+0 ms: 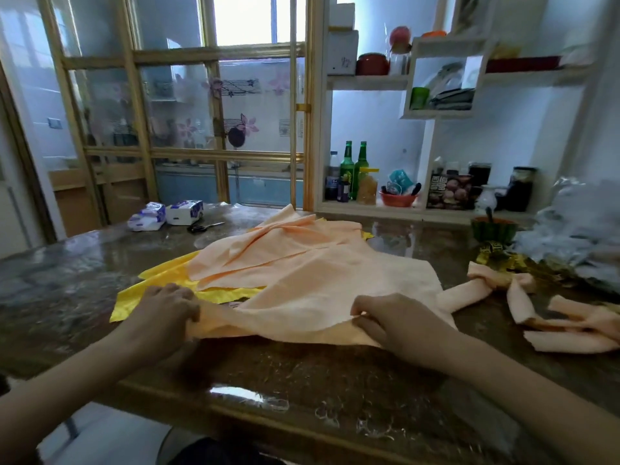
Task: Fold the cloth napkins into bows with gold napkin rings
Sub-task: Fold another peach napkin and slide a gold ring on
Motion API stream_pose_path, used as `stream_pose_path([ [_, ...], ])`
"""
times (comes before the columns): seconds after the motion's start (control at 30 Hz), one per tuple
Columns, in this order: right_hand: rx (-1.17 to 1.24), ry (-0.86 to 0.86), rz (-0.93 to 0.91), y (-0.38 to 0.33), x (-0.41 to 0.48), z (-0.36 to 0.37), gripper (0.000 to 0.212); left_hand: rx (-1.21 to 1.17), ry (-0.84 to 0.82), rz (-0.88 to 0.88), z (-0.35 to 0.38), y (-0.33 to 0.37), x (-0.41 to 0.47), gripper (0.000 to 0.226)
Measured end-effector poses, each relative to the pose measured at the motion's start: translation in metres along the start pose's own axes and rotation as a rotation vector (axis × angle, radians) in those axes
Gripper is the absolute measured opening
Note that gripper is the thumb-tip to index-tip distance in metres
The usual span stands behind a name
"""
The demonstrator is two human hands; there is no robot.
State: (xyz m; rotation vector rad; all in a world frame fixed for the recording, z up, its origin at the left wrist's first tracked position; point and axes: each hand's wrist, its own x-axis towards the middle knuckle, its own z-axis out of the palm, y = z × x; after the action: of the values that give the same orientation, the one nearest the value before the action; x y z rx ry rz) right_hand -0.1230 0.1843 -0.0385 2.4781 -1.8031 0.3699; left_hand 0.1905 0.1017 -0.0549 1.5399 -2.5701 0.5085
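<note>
The peach napkin (318, 280) lies rumpled; left hand (167, 310) and right hand (385, 318) pinch its near edge, fingers curled on cloth. Open table (302, 380) surface stretches nearward of the fingers.

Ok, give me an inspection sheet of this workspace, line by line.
surface: dark glossy table, reflecting light.
job's things: peach napkin spread over a yellow cloth; peach bow and second bow at right; gold pieces behind them, too blurred to identify.
clutter: tissue packs, scissors, green bowl, crumpled plastic bag.
grips: left hand and right hand each pinch the napkin's near edge.
cables: nothing seen.
surroundings: shelves holding green bottles and jars; gold-framed glazed doors.
</note>
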Motion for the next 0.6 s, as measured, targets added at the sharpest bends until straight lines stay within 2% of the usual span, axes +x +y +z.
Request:
stream_pose_path([
  [0.07, 0.06, -0.047, -0.032, -0.025, -0.007, -0.005, 0.023, -0.234, 0.017, -0.007, -0.007, 0.03, -0.009, 0.038],
  [0.13, 0.106, -0.077, -0.055, -0.048, -0.01, -0.009, 0.021, -0.531, -0.022, 0.067, -0.022, 0.071, -0.026, 0.061],
  [0.2, 0.163, -0.082, -0.07, -0.063, -0.01, -0.013, 0.018, -0.624, -0.055, 0.188, -0.035, 0.102, -0.035, 0.081],
  [0.23, 0.18, -0.084, -0.078, -0.067, -0.01, -0.015, 0.017, -0.63, -0.097, 0.232, -0.04, 0.11, -0.035, 0.082],
  [0.27, 0.173, -0.081, -0.083, -0.069, -0.01, -0.017, 0.016, -0.659, -0.194, 0.254, -0.042, 0.113, -0.031, 0.077],
  [0.33, 0.126, -0.082, -0.076, -0.067, -0.009, -0.023, 0.016, -0.79, -0.353, 0.25, -0.044, 0.115, -0.024, 0.045],
  [0.37, 0.131, -0.083, -0.058, -0.065, -0.012, -0.022, 0.016, -0.845, -0.394, 0.254, -0.039, 0.119, -0.024, 0.028],
  [0.4, 0.133, -0.088, -0.046, -0.062, -0.009, -0.027, 0.015, -0.896, -0.363, 0.268, -0.035, 0.123, -0.018, 0.022],
  [0.5, 0.171, -0.129, -0.018, -0.052, -0.009, -0.029, 0.019, -0.934, -0.242, 0.186, -0.021, 0.135, -0.009, 0.016],
  [0.6, 0.122, -0.269, 0.095, -0.037, -0.013, -0.036, 0.045, -1.116, -0.25, 0.171, -0.017, 0.127, 0.001, 0.03],
])
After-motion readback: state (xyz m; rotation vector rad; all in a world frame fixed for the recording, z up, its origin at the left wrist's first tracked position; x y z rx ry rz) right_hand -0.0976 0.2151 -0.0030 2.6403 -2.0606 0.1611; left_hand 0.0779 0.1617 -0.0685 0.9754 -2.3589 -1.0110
